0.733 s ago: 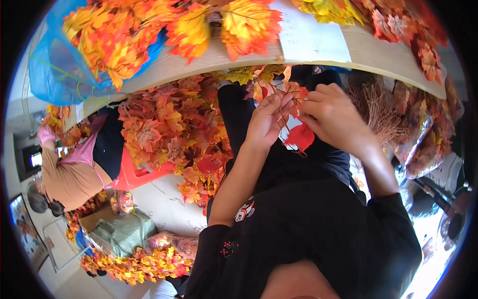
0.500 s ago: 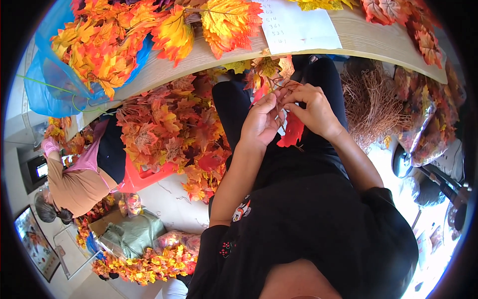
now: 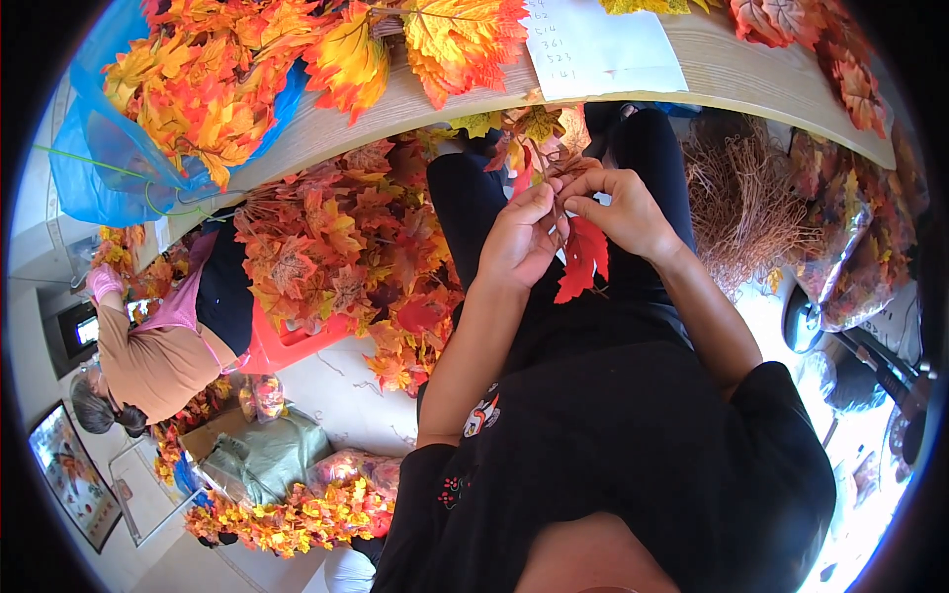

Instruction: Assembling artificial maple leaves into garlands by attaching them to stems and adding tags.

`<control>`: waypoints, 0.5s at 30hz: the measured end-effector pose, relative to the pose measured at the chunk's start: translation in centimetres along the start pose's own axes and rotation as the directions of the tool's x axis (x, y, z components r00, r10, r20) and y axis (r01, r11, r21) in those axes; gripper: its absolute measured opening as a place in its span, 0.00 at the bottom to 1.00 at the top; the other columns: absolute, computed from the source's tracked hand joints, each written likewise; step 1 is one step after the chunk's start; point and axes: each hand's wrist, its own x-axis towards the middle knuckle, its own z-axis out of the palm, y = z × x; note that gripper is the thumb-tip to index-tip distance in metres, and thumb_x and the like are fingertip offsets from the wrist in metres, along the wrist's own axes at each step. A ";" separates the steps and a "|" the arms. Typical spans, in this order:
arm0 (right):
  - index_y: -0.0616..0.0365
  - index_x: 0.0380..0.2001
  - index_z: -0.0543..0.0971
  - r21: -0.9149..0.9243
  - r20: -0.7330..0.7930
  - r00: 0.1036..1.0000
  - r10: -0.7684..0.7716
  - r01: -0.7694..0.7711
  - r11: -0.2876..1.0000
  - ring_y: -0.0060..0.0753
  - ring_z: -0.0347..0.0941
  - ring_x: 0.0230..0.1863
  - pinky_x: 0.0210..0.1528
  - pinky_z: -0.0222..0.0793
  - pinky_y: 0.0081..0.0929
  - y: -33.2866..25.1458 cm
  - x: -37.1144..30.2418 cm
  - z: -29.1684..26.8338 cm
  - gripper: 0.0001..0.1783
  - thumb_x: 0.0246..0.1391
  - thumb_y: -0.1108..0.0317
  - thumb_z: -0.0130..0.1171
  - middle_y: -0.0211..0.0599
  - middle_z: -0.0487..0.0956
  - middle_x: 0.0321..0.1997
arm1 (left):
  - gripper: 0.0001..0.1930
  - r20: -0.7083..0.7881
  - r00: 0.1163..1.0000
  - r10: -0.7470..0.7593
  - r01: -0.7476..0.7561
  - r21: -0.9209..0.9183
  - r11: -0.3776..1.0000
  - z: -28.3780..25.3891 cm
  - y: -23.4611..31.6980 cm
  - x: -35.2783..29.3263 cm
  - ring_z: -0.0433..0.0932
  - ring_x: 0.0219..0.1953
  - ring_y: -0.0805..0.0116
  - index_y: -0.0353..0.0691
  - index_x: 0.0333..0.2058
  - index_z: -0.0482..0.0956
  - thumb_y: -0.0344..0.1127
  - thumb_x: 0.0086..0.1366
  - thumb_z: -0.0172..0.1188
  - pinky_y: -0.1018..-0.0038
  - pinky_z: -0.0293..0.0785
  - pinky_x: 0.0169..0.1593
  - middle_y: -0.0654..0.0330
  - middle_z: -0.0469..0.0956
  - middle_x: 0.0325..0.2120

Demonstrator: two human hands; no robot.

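pinching | left hand (image 3: 518, 237), right hand (image 3: 629, 212): grip clenched on thin stem (image 3: 540, 158) | jagged red leaf (image 3: 583, 261) beside

The thin brown stem (image 3: 540, 163) is pinched by the left fingers (image 3: 534, 205) and right fingers (image 3: 598, 182). One bright red, toothed leaf (image 3: 585, 259) hangs just beside them, nearer the body; yellow-orange artificial leaves (image 3: 539, 124) show beyond.
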 end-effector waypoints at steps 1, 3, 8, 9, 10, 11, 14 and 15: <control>0.66 0.29 0.79 0.001 0.008 1.000 0.014 -0.014 1.000 0.22 0.73 0.35 0.42 0.67 0.22 0.0 0.0 -0.1 0.07 0.45 0.74 0.59 0.38 0.79 0.31 | 0.07 0.004 1.000 0.001 -0.001 0.002 1.000 0.1 0.0 -0.1 0.72 0.32 0.77 0.40 0.38 0.74 0.33 0.62 0.53 0.80 0.70 0.32 0.65 0.75 0.32; 0.67 0.30 0.79 0.022 0.021 0.998 0.064 -0.065 0.998 0.22 0.73 0.34 0.40 0.68 0.22 0.6 0.0 -0.1 0.08 0.45 0.74 0.59 0.39 0.79 0.30 | 0.07 0.035 0.999 0.038 -0.040 0.077 0.996 0.6 -0.2 -0.5 0.72 0.33 0.77 0.39 0.38 0.74 0.33 0.62 0.53 0.81 0.71 0.34 0.65 0.74 0.32; 0.68 0.35 0.78 0.417 0.153 0.941 0.303 -0.339 0.843 0.20 0.72 0.36 0.41 0.68 0.18 1.4 -0.2 0.3 0.10 0.48 0.75 0.59 0.36 0.78 0.35 | 0.09 0.052 0.996 0.071 -0.075 0.082 0.994 -0.5 -1.3 -0.2 0.73 0.33 0.76 0.38 0.40 0.74 0.33 0.62 0.53 0.81 0.72 0.35 0.64 0.74 0.33; 0.68 0.36 0.77 0.388 0.178 0.917 0.358 -0.400 0.830 0.20 0.72 0.35 0.39 0.68 0.16 0.9 -0.2 0.2 0.11 0.49 0.74 0.60 0.37 0.78 0.34 | 0.09 0.051 0.996 0.072 -0.076 0.073 0.994 -0.4 -1.4 -0.5 0.73 0.33 0.76 0.38 0.40 0.74 0.33 0.62 0.53 0.81 0.72 0.36 0.64 0.74 0.33; 0.68 0.36 0.77 0.387 0.171 0.921 0.350 -0.390 0.836 0.20 0.72 0.35 0.39 0.68 0.16 1.0 -0.3 0.2 0.11 0.49 0.74 0.60 0.37 0.78 0.34 | 0.09 0.050 0.996 0.074 -0.077 0.064 0.995 -0.3 -1.4 -0.7 0.73 0.33 0.76 0.38 0.41 0.74 0.32 0.62 0.54 0.81 0.72 0.36 0.64 0.74 0.33; 0.68 0.36 0.77 0.402 0.151 0.932 0.329 -0.362 0.841 0.17 0.71 0.28 0.29 0.66 0.15 1.3 -0.3 0.5 0.11 0.50 0.73 0.59 0.36 0.78 0.30 | 0.10 0.049 0.996 0.077 -0.081 0.068 0.994 -0.3 -1.3 -0.8 0.73 0.33 0.76 0.38 0.42 0.73 0.32 0.62 0.54 0.82 0.73 0.36 0.64 0.74 0.33; 0.68 0.33 0.77 0.412 0.090 0.958 0.272 -0.284 0.866 0.15 0.69 0.18 0.16 0.61 0.13 1.2 -0.2 0.7 0.09 0.51 0.72 0.57 0.34 0.77 0.24 | 0.08 -0.052 0.973 0.225 -0.205 0.262 0.943 2.0 -1.2 -2.1 0.73 0.32 0.76 0.38 0.39 0.73 0.32 0.62 0.53 0.81 0.73 0.34 0.64 0.74 0.32; 0.67 0.32 0.78 0.275 0.029 0.981 0.191 -0.191 0.942 0.15 0.69 0.18 0.16 0.62 0.14 1.0 0.1 0.5 0.08 0.50 0.72 0.57 0.34 0.77 0.23 | 0.08 -0.045 0.972 0.231 -0.212 0.261 0.942 1.7 -1.3 -2.1 0.73 0.32 0.76 0.38 0.39 0.73 0.32 0.62 0.53 0.81 0.73 0.34 0.64 0.74 0.32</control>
